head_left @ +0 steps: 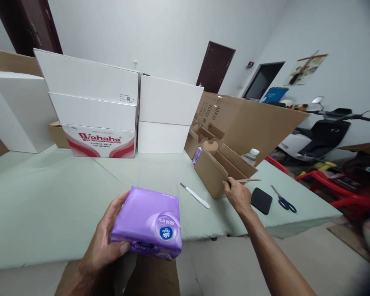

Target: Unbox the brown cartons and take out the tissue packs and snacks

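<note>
A purple pack of tissues [146, 216] is gripped in my left hand [105, 236], thumb along its lower side, held above the table's near edge. My right hand [238, 194] has its fingers closed on the near edge of an open cardboard box [211, 174], by a flap that sticks out to the right. What lies inside that box is mostly hidden by its walls. A white-handled knife [195, 195] lies on the green tablecloth between my hands. Another purple pack [197, 156] shows beside the box's far end.
White cartons and a Wahaha carton [100, 142] stand along the back. A large cardboard sheet [243, 119] rises behind the box, near a clear bottle [250, 156]. Right of my hand lie a black flat object [261, 200] and scissors [284, 200]. A scooter [320, 133] stands beyond.
</note>
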{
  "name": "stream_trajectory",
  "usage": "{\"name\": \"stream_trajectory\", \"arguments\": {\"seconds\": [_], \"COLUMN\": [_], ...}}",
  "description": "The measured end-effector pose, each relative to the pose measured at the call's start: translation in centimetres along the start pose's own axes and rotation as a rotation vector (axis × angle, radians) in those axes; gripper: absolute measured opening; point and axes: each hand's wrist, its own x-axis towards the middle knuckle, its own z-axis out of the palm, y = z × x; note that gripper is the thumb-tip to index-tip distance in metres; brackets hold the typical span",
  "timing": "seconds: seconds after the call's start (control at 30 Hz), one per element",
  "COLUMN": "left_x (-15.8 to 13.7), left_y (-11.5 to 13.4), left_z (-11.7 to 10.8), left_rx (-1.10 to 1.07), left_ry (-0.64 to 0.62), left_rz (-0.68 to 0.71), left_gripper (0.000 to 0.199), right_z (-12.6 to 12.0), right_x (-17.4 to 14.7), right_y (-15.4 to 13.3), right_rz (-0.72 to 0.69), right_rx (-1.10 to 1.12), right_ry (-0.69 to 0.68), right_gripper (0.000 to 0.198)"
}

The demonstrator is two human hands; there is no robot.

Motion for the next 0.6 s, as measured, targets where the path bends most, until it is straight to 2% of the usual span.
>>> {"name": "stream_trajectory", "arguments": {"seconds": [0.33, 0.6], "left_x": [0.9, 1.6], "left_y": [-1.0, -1.6], "left_z": [-0.3, -0.2], "left_rx": [0.105, 0.157], "left_ry": [0.015, 0.100], "left_rz": [0.003, -0.037], "left_gripper": [0.108, 0.109], "right_z": [1.6, 2.6], "right_x": [4.7, 9.4], "right_y": [-2.1, -4.2], "right_rz": [-0.039, -0.007], "right_rx": [0.061, 0.117], "right_ry": [0.012, 0.021], "right_gripper": [0.036, 0.047]}}
